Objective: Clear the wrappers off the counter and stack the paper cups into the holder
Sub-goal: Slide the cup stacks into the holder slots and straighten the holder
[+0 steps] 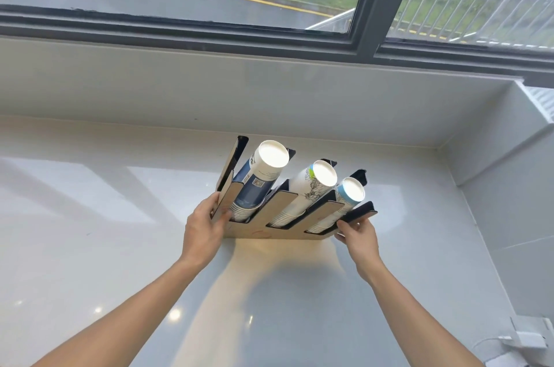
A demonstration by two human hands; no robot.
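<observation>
A flat cup holder (271, 210) with three slots and black dividers sits tilted above the white counter (90, 246). Three stacks of paper cups lie in it, bases toward me: a blue-and-white stack (257, 177) on the left, a white printed stack (308, 186) in the middle, and a light-blue stack (344, 198) on the right. My left hand (205, 227) grips the holder's left edge. At the holder's right corner my right hand (358, 234) pinches the black divider. No wrappers are in view.
A white wall and sill (269, 87) rise behind the counter under a dark-framed window (368, 7). A white side wall (509, 186) closes the right. A white charger and cable (521, 339) lie at the lower right corner.
</observation>
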